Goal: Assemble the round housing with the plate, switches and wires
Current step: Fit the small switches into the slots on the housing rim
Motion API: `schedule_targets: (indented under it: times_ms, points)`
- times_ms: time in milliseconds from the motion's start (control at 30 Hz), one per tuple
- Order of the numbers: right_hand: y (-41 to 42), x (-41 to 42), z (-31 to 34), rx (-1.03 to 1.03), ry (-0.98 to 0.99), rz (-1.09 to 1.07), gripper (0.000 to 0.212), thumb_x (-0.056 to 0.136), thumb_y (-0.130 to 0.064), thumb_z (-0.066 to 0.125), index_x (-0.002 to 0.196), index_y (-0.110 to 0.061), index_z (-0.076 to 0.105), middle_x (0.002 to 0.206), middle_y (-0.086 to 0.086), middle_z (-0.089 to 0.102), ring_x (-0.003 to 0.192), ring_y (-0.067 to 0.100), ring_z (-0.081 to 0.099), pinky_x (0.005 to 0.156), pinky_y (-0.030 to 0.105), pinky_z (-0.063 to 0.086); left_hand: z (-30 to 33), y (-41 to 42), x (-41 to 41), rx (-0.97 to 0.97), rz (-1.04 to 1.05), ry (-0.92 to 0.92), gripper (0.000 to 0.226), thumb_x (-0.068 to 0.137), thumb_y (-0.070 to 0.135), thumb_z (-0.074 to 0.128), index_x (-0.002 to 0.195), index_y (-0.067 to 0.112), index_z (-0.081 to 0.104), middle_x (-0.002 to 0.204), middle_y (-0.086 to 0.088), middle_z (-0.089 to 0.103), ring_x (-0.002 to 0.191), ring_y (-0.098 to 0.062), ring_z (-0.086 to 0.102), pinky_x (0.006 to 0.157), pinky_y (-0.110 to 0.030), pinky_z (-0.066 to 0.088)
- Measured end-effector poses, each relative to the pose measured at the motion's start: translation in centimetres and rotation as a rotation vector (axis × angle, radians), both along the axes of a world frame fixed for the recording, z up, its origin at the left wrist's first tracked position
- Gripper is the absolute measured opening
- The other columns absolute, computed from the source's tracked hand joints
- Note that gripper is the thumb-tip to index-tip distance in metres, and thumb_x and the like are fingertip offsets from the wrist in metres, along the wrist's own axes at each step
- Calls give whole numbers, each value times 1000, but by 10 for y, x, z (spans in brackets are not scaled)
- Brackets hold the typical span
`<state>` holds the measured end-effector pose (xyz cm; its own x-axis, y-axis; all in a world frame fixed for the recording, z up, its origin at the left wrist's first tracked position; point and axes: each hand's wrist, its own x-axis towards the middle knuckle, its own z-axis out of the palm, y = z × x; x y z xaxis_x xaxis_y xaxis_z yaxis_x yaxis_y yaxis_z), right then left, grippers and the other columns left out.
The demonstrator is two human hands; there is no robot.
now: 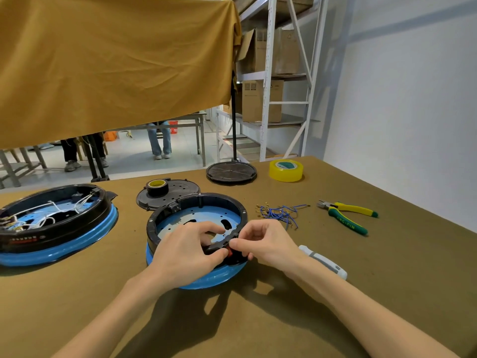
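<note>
A round black housing wrapped in blue film stands in the middle of the table, open side up, with a perforated blue-filmed plate inside. My left hand grips its near rim, fingers curled over into the inside. My right hand pinches at the same rim beside a red switch set in the housing's wall. A bunch of short blue wires with metal terminals lies to the right of the housing.
A second housing with white wires sits at the left. Behind are a black cover with a tape roll on it, a round black disc and yellow tape. Pliers and a white tool lie at the right.
</note>
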<state>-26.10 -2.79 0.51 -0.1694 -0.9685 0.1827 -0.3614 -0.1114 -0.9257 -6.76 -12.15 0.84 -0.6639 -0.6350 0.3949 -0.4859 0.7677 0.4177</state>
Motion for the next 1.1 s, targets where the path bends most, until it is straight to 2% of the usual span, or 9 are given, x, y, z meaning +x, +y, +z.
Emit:
schedule_targets:
  times_ms: [133,233,300,400,467,600,800,933,1100]
  points:
    - [7,-4,-7,-52,-8,-10,4,86,-17,81,88,-18,78,87,2,78,81,14,73,71,23,58,-1,3,4,-69,8,29,53,76,76,51,119,48,62,70,31,63,80,14,62,60,-9,46]
    - [10,0,-16,-82,56,-15,4,87,-21,80,90,-21,79,88,-1,77,82,21,72,75,32,61,-4,5,5,-90,-10,65,41,81,74,48,108,46,60,67,29,63,78,8,65,61,-12,50]
    - [9,4,-20,-84,115,-38,3,87,-24,80,90,-25,80,86,-4,76,76,21,68,69,30,57,-4,6,5,-90,-27,71,32,85,70,50,99,43,59,67,23,65,72,1,67,62,-20,55]
    - [9,4,-23,-98,133,-50,5,88,-24,80,92,-28,81,87,-8,74,66,8,61,62,21,52,-3,7,4,-99,-41,59,23,90,60,61,92,37,56,72,18,65,70,-4,65,63,-25,56]
    - [9,4,-24,-109,150,-38,6,87,-26,81,93,-29,81,90,-11,73,70,9,64,64,19,53,-2,7,3,-127,-22,39,26,91,57,62,87,33,54,74,14,60,68,-7,60,62,-27,53]
    - [9,6,-26,-125,177,-50,6,86,-30,82,92,-30,80,89,-13,72,82,13,68,69,20,56,-1,7,0,-183,-56,-80,39,98,56,47,71,29,52,63,6,53,60,-13,52,57,-28,42]
    - [11,14,-29,-190,210,-79,3,88,-24,79,90,-26,77,91,-16,66,82,7,64,67,17,51,-4,8,1,-176,-79,-34,44,94,59,40,66,27,53,58,7,51,56,-14,50,54,-30,41]
    - [11,23,-34,-233,300,-144,3,90,-25,77,90,-27,76,93,-18,63,83,5,62,66,14,48,-5,4,2,-163,-87,-14,44,91,60,43,60,29,48,53,8,48,55,-15,50,49,-24,36]
    - [10,17,-30,-181,229,-87,6,89,-24,78,94,-25,80,89,-15,67,78,3,63,65,14,49,-6,-5,6,-163,-118,-34,45,92,61,45,63,28,53,55,6,51,56,-14,52,49,-28,41]
